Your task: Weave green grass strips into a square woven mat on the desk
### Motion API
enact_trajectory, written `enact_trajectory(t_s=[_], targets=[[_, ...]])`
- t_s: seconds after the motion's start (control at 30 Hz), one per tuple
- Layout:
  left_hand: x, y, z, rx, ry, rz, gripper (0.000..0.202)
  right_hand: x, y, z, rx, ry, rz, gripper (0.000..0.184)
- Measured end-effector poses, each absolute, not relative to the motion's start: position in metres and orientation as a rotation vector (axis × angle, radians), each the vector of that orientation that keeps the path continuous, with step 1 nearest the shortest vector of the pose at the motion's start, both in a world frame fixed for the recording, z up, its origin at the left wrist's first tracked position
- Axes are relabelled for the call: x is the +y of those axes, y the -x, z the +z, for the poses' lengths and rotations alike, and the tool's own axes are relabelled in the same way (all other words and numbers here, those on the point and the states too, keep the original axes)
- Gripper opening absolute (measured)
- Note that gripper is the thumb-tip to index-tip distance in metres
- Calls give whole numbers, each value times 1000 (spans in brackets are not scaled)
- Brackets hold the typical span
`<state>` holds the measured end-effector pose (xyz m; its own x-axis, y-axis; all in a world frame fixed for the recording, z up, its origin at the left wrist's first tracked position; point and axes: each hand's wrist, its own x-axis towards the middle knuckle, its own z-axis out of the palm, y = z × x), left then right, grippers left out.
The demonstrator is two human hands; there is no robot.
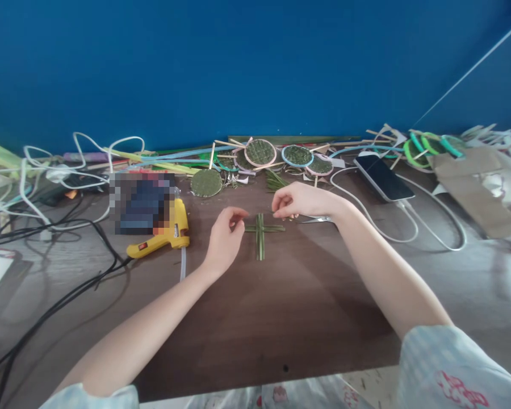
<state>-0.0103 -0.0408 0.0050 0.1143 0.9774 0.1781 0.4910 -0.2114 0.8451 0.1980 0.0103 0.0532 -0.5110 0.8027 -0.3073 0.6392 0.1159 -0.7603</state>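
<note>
The cross (260,228) of flat green strips lies on the brown table (264,318) between the hands. The left hand (225,241) has thumb and forefinger narrowly parted beside it; the right hand (302,200) curls close, its hold unclear. Beyond are round, green-faced fans (259,151) and a smooth blue wall (255,62).

Left forearm (149,329): bare, slanting forward and inward.
Left hand (226,241): loosely curled, fingers (238,213) bent inward, thumb slightly apart from the index finger.
Right forearm (383,267): bare, angled inward too.
Right hand (300,199): wrist bent inward, fingers curled down; from here I can't tell whether they pinch.
</note>
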Motion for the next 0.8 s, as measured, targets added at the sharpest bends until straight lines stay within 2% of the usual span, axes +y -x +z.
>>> enact_trajectory(t_s=[0.2,0.43,0.6,0.8], targets=[[-44,14,29,1378,-2031,903,25,9,-202,59,-2308,1497,1316,12],[-32,31,49,1266,-2417,287,4,7,-207,67,-2417,1548,1318,14],[-36,29,34,1067,-2481,126,36,6,-210,68,-2412,1544,1315,15],[-36,29,29,1027,-2595,81,50,6,-210,70,-2402,1524,1350,15]])
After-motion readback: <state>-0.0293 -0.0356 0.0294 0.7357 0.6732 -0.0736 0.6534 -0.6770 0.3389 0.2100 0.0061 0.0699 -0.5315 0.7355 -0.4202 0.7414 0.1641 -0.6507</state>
